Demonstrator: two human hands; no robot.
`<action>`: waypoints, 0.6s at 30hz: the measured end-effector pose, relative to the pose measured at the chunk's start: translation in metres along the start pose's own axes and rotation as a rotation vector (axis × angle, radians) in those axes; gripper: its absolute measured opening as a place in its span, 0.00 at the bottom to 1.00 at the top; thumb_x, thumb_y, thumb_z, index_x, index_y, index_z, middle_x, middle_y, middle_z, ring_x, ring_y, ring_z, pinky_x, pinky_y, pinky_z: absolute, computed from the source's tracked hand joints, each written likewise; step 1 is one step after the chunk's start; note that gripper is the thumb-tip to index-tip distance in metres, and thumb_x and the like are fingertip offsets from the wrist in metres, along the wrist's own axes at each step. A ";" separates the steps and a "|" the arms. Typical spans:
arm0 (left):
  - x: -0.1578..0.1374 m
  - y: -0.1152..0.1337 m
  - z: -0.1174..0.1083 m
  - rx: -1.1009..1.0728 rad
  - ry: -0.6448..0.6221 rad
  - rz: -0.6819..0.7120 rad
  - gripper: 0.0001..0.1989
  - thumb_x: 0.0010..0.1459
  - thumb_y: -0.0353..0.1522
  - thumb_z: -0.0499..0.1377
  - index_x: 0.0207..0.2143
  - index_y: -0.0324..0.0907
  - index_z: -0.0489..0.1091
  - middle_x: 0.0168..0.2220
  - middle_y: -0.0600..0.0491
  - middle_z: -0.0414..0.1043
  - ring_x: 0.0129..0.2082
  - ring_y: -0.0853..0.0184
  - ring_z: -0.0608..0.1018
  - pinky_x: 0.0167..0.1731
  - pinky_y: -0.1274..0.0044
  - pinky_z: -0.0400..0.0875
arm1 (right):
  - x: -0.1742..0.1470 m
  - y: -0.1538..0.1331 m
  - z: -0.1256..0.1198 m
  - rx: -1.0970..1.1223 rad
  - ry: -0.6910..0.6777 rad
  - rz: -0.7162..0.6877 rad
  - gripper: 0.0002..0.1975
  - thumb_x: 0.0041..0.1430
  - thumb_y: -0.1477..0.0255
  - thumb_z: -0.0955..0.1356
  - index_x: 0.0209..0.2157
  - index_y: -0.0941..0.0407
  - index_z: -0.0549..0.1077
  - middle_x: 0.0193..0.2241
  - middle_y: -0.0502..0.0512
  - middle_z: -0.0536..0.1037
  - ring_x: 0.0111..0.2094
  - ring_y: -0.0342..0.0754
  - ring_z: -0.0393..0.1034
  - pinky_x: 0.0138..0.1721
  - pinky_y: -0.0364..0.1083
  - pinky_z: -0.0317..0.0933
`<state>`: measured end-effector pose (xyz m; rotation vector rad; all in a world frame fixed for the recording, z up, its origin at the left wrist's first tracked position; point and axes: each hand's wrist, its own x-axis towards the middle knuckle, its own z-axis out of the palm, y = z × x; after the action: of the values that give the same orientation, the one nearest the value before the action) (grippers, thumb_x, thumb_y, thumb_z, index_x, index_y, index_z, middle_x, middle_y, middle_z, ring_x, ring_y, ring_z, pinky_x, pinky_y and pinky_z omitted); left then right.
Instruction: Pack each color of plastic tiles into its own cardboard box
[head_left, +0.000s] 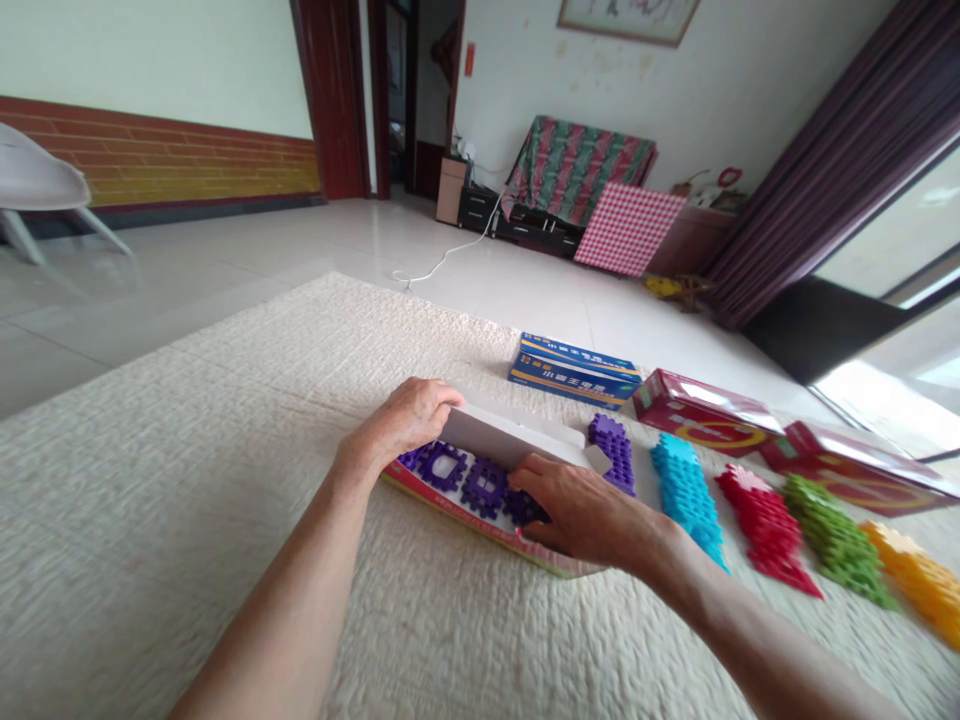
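Note:
A shallow cardboard box (480, 522) with a red-edged front lies on the cream mat, its lid (517, 432) raised and showing a pale inner side. Inside are several purple interlocking blocks (484, 487), toothed squares, some with window-like openings. My left hand (412, 415) is closed on the left end of the lid, thumb along its edge. Reaching into the right part of the box, my right hand (574, 508) has its thumb and fingers around a purple block; the palm side is hidden. Just behind the box stands a stack of purple blocks (613, 450).
Rows of blue (686, 490), red (769, 525), green (836, 535) and yellow blocks (915, 575) lie to the right. Behind them are blue battery boxes (576, 375) and two dark red boxes (705, 410). The cream mat (225, 480) spreads over a tiled floor.

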<state>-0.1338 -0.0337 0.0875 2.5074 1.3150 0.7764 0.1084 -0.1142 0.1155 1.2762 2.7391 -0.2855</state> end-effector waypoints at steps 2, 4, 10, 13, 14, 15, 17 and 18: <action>0.000 0.000 0.000 -0.006 -0.001 -0.004 0.17 0.54 0.23 0.50 0.38 0.43 0.76 0.39 0.52 0.78 0.39 0.65 0.78 0.42 0.75 0.68 | 0.000 0.001 0.000 0.003 -0.009 -0.009 0.14 0.50 0.73 0.69 0.41 0.55 0.71 0.40 0.56 0.71 0.38 0.47 0.69 0.34 0.44 0.60; 0.000 0.000 -0.001 -0.009 -0.001 -0.001 0.17 0.54 0.23 0.50 0.38 0.43 0.77 0.39 0.52 0.79 0.39 0.65 0.78 0.42 0.75 0.68 | 0.000 0.001 0.000 0.002 -0.014 -0.020 0.15 0.50 0.74 0.69 0.42 0.56 0.70 0.41 0.56 0.71 0.39 0.47 0.68 0.35 0.44 0.60; 0.000 0.001 -0.001 -0.007 -0.003 0.005 0.18 0.54 0.23 0.49 0.38 0.42 0.77 0.39 0.51 0.78 0.39 0.64 0.78 0.42 0.74 0.69 | 0.002 0.000 -0.003 -0.029 -0.043 -0.067 0.13 0.49 0.76 0.68 0.39 0.56 0.71 0.38 0.55 0.72 0.39 0.48 0.69 0.34 0.45 0.60; 0.001 0.000 -0.001 0.000 -0.007 0.011 0.18 0.54 0.23 0.50 0.38 0.43 0.76 0.39 0.52 0.78 0.39 0.65 0.78 0.42 0.75 0.69 | 0.002 -0.002 -0.007 -0.043 -0.059 -0.110 0.12 0.49 0.77 0.67 0.38 0.56 0.71 0.38 0.54 0.73 0.39 0.48 0.69 0.36 0.44 0.61; 0.000 0.000 0.000 0.004 -0.006 0.012 0.18 0.54 0.23 0.50 0.38 0.44 0.76 0.39 0.52 0.78 0.39 0.65 0.78 0.42 0.75 0.69 | 0.002 -0.003 -0.009 -0.056 -0.065 -0.121 0.11 0.49 0.77 0.66 0.38 0.57 0.71 0.38 0.54 0.73 0.39 0.47 0.69 0.36 0.45 0.61; 0.000 -0.001 0.000 0.007 -0.005 0.013 0.18 0.54 0.23 0.50 0.38 0.44 0.76 0.39 0.53 0.79 0.39 0.66 0.78 0.42 0.76 0.69 | 0.002 -0.003 -0.010 -0.070 -0.071 -0.131 0.11 0.49 0.78 0.66 0.37 0.57 0.71 0.38 0.55 0.73 0.40 0.48 0.69 0.37 0.45 0.62; 0.000 -0.002 0.001 0.012 0.000 0.013 0.18 0.54 0.23 0.50 0.38 0.45 0.76 0.39 0.53 0.79 0.38 0.66 0.78 0.42 0.76 0.69 | 0.002 -0.005 -0.012 -0.096 -0.081 -0.154 0.10 0.49 0.78 0.66 0.36 0.57 0.71 0.38 0.55 0.73 0.39 0.48 0.69 0.38 0.45 0.62; 0.000 -0.002 0.001 0.013 0.002 0.013 0.18 0.54 0.23 0.50 0.38 0.45 0.76 0.39 0.53 0.79 0.38 0.66 0.78 0.42 0.76 0.69 | 0.003 -0.005 -0.013 -0.104 -0.082 -0.167 0.10 0.49 0.79 0.66 0.36 0.57 0.71 0.38 0.55 0.73 0.39 0.48 0.69 0.38 0.46 0.63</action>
<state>-0.1344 -0.0323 0.0863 2.5288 1.3095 0.7753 0.1025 -0.1125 0.1282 0.9904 2.7542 -0.2018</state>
